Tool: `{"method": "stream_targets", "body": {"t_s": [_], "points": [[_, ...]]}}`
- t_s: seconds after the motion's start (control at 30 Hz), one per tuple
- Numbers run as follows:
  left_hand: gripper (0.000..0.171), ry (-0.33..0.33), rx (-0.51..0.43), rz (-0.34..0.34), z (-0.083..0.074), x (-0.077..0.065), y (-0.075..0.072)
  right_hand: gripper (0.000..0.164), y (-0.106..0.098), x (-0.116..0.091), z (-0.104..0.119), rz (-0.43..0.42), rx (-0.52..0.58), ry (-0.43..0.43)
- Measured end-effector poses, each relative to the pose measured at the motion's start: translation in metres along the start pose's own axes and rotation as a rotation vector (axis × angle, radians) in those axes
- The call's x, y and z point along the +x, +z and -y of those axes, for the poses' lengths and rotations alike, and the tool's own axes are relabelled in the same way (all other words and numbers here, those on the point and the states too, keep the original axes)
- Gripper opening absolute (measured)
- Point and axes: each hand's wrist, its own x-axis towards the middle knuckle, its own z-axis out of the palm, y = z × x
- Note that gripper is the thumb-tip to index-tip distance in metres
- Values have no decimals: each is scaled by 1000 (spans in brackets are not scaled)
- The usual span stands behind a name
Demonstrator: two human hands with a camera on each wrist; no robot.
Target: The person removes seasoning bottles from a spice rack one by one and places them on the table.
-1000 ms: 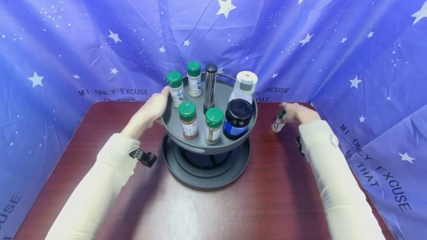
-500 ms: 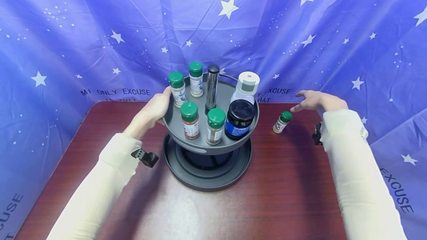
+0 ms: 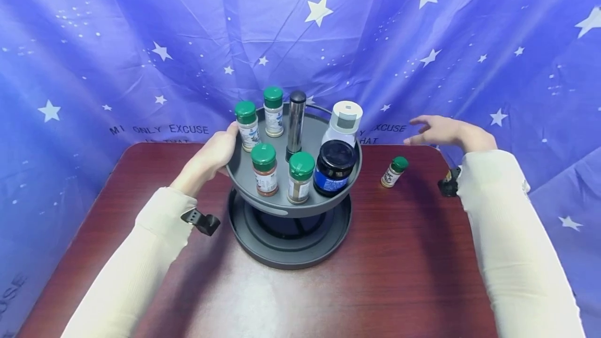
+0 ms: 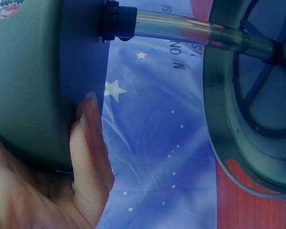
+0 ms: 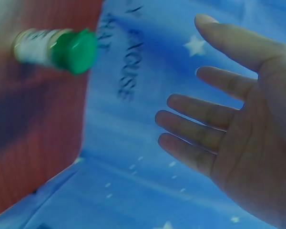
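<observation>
My left hand (image 3: 217,151) grips the left rim of the upper tray (image 3: 255,200) of a grey two-tier spice rack. In the left wrist view its fingers (image 4: 88,157) curl beneath that tray. Off to the right, my right hand (image 3: 446,132) is held in the air with fingers spread and nothing in it. Below and left of it, a spice jar (image 3: 393,172) with a green cap stands upright on the table. The right wrist view shows the same jar (image 5: 35,46) apart from my fingertips (image 5: 169,139).
The upper tray carries several green-capped spice jars (image 3: 266,168), a dark jar with a blue label (image 3: 334,168) and a white bottle (image 3: 345,121) around a metal post (image 3: 296,124). The lower tray (image 3: 291,260) sits on the red-brown table (image 3: 399,275). A blue star-print curtain (image 3: 188,40) hangs close behind.
My right hand has let go of the spice jar and moved up and to the right, leaving the jar on the table. My left hand keeps its hold on the tray.
</observation>
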Motion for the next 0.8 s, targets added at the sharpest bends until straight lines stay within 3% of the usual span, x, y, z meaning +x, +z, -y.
{"method": "stream_targets", "body": {"t_s": [0.13, 0.43, 0.8], "points": [[81, -7, 8, 3, 1, -1, -1, 86, -9, -1, 19, -9, -4, -50], [81, -2, 4, -4, -1, 1, 0, 88, -38, -14, 49, -19, 33, -78], [80, -6, 4, -9, -1, 1, 1, 89, -49, -29, 73, -76, -61, -108]]}}
